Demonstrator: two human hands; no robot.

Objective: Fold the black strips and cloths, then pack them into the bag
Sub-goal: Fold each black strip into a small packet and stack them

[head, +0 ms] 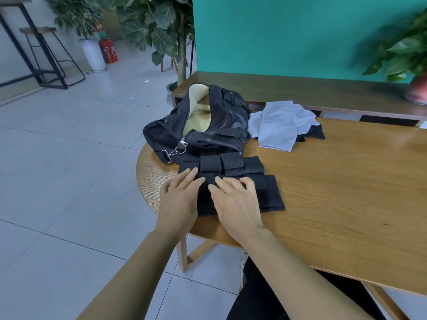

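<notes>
Both your left hand [179,199] and right hand [238,204] lie flat, ungrasping, on soft floppy folded strips [270,195]; pinch stack edges

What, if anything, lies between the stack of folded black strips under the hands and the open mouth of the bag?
Nothing visible does. The folded black strips sit right beside the bag, whose unzipped opening gapes, showing tan lining. Left hand and right hand rest on the strips. The light cloth lies to one side.
</notes>
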